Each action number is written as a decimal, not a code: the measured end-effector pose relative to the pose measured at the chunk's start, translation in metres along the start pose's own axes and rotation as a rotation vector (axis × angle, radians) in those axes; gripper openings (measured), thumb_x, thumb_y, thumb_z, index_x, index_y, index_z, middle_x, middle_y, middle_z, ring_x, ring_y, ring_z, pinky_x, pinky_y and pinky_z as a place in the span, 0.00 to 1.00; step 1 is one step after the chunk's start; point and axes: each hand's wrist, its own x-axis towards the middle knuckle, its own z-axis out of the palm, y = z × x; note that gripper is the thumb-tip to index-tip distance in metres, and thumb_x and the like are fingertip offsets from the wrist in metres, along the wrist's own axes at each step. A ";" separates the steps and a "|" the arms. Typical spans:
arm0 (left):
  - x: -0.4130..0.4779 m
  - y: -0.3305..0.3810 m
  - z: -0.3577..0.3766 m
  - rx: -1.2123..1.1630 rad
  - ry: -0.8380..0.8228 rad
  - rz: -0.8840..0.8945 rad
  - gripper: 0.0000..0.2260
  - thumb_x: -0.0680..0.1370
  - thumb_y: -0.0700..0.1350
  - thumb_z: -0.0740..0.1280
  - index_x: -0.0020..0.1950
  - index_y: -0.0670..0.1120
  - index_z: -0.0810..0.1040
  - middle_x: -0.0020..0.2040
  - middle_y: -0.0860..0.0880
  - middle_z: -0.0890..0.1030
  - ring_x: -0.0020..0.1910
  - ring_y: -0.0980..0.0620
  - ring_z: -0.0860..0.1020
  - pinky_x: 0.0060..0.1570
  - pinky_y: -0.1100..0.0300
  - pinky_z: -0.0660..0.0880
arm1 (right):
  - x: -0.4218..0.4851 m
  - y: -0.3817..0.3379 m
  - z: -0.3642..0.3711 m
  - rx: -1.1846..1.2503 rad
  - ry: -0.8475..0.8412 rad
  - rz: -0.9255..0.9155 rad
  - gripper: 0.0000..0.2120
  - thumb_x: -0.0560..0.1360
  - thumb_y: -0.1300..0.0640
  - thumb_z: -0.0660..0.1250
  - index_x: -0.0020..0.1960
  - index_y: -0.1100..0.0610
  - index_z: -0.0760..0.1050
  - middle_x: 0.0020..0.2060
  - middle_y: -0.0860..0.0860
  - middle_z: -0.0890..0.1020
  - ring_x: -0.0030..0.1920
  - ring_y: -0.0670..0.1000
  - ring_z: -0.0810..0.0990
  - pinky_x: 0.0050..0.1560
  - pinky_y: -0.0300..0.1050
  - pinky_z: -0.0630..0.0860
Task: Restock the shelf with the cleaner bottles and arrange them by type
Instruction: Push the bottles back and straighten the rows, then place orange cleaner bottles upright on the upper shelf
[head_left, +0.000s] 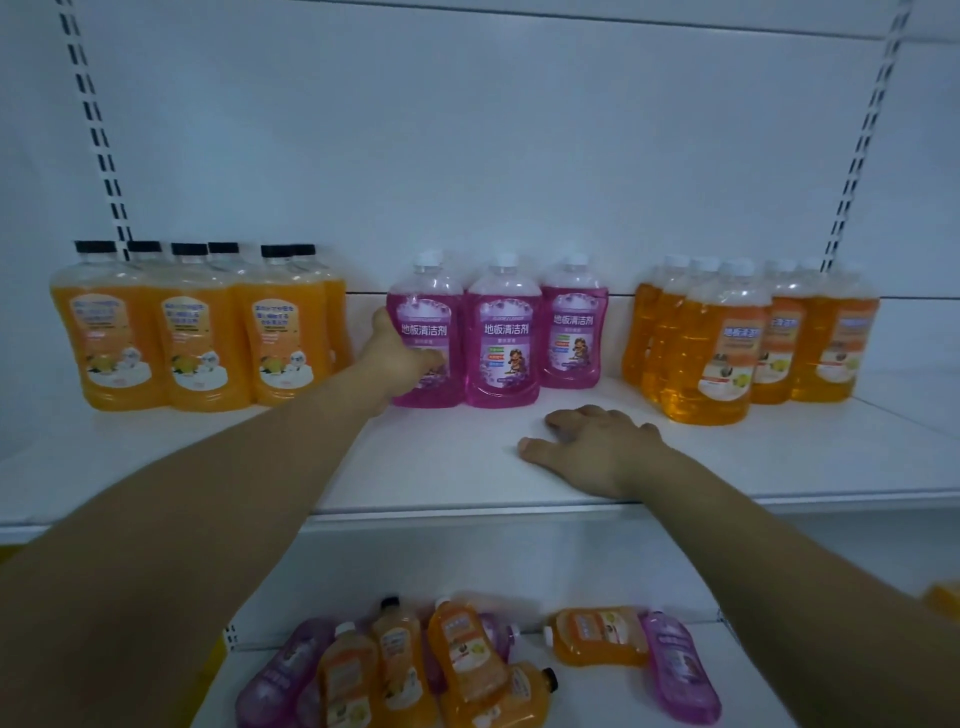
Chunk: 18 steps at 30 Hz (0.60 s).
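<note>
Wrapped round the leftmost purple bottle (434, 312), the left hand (400, 358) held it upright mid-shelf, beside two more purple bottles (501, 332) on its right. Right hand (592, 441) lay flat, fingers relaxed, on the shelf (441, 457) just nearer. Black-capped orange bottles (192, 343) stood left, white-capped amber bottles (727, 348) right; mixed bottles (415, 670) lay jumbled on the lower shelf (597, 696).

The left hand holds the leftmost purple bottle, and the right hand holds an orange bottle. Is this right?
Not quite. The left hand does hold the leftmost purple bottle, but the right hand holds nothing: it rests open on the shelf, short of the white-capped orange bottles. The head view shows it.
</note>
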 end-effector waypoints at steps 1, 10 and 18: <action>0.001 -0.001 0.002 -0.002 0.001 -0.001 0.33 0.73 0.39 0.72 0.71 0.47 0.57 0.55 0.48 0.74 0.58 0.45 0.75 0.58 0.45 0.76 | 0.000 0.000 0.000 0.002 -0.005 -0.002 0.37 0.73 0.26 0.48 0.76 0.45 0.58 0.76 0.51 0.59 0.74 0.58 0.58 0.71 0.63 0.52; -0.003 -0.005 0.006 0.083 0.016 -0.043 0.33 0.75 0.45 0.72 0.73 0.46 0.55 0.60 0.45 0.75 0.57 0.45 0.76 0.58 0.47 0.76 | 0.001 0.001 0.002 0.024 0.016 -0.018 0.38 0.72 0.26 0.49 0.76 0.45 0.58 0.75 0.52 0.61 0.73 0.59 0.59 0.71 0.64 0.53; -0.087 0.009 -0.016 0.392 -0.114 0.003 0.30 0.79 0.49 0.66 0.76 0.45 0.57 0.66 0.51 0.70 0.61 0.52 0.69 0.56 0.63 0.64 | 0.000 0.006 0.008 0.134 0.105 -0.071 0.37 0.71 0.27 0.53 0.72 0.49 0.67 0.72 0.51 0.68 0.70 0.57 0.66 0.69 0.61 0.61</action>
